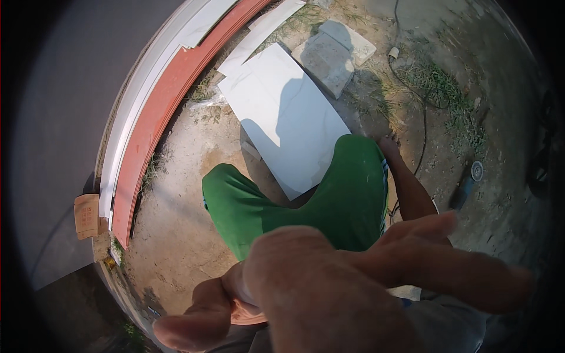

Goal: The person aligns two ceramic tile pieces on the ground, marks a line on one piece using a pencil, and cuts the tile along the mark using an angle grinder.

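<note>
A large hand, which looks like my left hand (329, 282), is raised close in front of the view, with its back towards me. Its fingers spread to both sides, some partly bent, and nothing shows in it. Beyond it are my green shorts (300, 226), knees apart. Along the outer side of my right knee runs a bare limb, seemingly my right forearm, with my right hand (388, 147) beside the knee; its fingers are shaded and mostly hidden. A white marbled slab (288, 117) lies flat on the ground between and beyond my knees, with shadow across it.
An angle grinder (469, 183) lies on the ground at the right, near a dark cable (422, 135). Broken concrete slabs (329, 56) and another white piece (256, 38) lie beyond. Red edging (150, 120) curves along the left, with a brown carton (88, 216) at its near end.
</note>
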The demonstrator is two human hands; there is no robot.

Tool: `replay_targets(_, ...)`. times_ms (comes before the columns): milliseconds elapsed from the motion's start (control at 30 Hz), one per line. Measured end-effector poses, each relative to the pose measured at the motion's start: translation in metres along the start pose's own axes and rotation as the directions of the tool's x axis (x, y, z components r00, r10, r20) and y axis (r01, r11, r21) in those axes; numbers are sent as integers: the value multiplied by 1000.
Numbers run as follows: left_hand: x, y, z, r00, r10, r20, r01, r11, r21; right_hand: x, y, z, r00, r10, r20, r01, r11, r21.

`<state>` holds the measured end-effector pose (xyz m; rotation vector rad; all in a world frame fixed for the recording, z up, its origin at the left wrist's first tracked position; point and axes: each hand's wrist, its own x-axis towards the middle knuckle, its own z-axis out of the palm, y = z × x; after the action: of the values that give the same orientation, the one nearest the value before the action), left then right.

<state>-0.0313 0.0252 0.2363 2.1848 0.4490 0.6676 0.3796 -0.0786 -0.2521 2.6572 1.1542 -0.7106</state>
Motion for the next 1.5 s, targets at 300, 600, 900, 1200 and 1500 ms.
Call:
replay_targets(300,9,4,-14,988,-64,140,54,996,72,13,-24,-15,996,-93,-15,92,995,-38)
replay_targets(600,-79,-118,-59,550,-794,-258,787,596,-158,2,7,-6,992,-121,24,123,990,-76)
replay_targets(900,-126,-173,-2,434,-736,-519,849,527,-38,20,24,4,992,-110,66,115,989,-89)
replay_targets(1200,-129,-181,-6,439,-727,-528,858,514,6,41,42,31,986,-151,-65,142,982,-125)
replay_targets(1500,-136,-181,-11,419,-728,-542,872,489,17,65,46,71,951,-265,-162,224,947,-231)
